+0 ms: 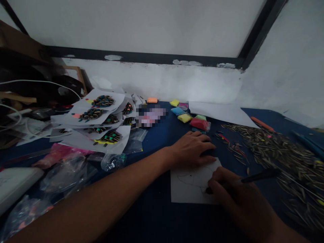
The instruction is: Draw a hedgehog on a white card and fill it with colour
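Observation:
A small sheet of white paper (pixel 186 192) lies on the dark blue tabletop, with thin curved outlines and a dot drawn on it. My left hand (pixel 191 150) rests flat across its upper edge, fingers spread. In my right hand (pixel 230 192) is a dark pen (pixel 262 175), its tip down near the lower right of the drawing. The right hand hides that side of the sheet. Just beyond my left fingers sit small packets of coloured clay, among them a red packet (pixel 199 124), a blue packet (pixel 178 111) and a yellow packet (pixel 184 117).
Sunflower seeds (pixel 273 148) are heaped on the right, with an orange stick (pixel 262 124) behind them. Sheets with seed-covered animal figures (pixel 103 101) are stacked at the left. Plastic bags (pixel 65 172) and a white box (pixel 19 184) lie in front of these. A wall stands behind.

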Demonstrator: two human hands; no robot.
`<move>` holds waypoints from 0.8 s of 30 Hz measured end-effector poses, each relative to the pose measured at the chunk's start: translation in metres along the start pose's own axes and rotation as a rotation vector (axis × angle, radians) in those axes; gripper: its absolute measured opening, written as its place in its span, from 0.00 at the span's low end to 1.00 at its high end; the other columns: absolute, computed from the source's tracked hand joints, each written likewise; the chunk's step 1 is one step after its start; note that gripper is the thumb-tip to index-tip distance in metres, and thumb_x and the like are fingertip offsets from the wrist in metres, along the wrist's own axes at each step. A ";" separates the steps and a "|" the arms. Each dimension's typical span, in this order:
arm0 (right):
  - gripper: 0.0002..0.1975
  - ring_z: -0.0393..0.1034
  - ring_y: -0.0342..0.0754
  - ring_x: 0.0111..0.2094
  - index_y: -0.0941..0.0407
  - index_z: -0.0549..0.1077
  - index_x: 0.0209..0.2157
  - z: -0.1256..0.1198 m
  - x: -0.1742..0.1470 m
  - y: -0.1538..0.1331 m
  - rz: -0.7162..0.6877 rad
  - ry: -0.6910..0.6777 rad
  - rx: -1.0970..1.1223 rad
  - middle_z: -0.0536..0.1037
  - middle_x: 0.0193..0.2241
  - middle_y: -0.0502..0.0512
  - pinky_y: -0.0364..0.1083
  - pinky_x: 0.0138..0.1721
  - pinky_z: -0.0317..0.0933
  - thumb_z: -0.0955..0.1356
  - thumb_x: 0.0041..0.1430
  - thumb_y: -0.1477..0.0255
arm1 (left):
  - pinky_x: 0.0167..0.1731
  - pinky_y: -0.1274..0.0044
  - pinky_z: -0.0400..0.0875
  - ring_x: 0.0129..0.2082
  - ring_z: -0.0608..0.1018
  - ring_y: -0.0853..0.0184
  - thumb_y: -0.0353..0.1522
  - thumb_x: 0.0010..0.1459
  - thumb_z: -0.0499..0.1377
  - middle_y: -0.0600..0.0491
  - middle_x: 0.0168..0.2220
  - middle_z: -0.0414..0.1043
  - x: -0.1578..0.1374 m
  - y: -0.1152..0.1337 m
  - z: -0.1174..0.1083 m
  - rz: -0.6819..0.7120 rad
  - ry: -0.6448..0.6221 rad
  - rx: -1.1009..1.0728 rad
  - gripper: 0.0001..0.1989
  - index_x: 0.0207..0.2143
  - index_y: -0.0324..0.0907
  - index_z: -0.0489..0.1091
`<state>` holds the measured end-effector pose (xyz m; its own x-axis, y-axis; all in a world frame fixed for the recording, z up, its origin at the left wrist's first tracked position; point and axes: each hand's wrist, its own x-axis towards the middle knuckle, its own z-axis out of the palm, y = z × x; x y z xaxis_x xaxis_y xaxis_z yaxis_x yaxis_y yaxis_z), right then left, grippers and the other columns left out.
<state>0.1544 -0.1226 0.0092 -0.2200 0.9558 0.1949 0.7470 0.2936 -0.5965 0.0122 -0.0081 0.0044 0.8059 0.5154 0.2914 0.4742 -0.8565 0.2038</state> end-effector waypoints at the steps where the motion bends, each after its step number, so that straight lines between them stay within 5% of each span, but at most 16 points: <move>1: 0.13 0.68 0.43 0.18 0.52 0.63 0.21 0.000 0.000 0.001 0.001 -0.005 -0.003 0.71 0.16 0.46 0.42 0.18 0.57 0.58 0.59 0.67 | 0.53 0.66 0.58 0.54 0.66 0.61 0.43 0.62 0.51 0.49 0.56 0.64 0.000 0.000 0.000 0.002 0.000 0.000 0.20 0.52 0.43 0.67; 24: 0.13 0.64 0.41 0.14 0.52 0.63 0.21 -0.002 0.001 0.001 0.015 -0.025 -0.014 0.68 0.13 0.44 0.42 0.17 0.54 0.59 0.59 0.67 | 0.53 0.67 0.58 0.54 0.66 0.61 0.43 0.62 0.51 0.50 0.56 0.64 0.000 0.000 0.001 0.000 -0.003 0.010 0.20 0.52 0.44 0.67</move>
<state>0.1563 -0.1214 0.0102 -0.2245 0.9601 0.1665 0.7590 0.2795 -0.5881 0.0125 -0.0076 0.0037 0.8070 0.5155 0.2883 0.4778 -0.8567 0.1943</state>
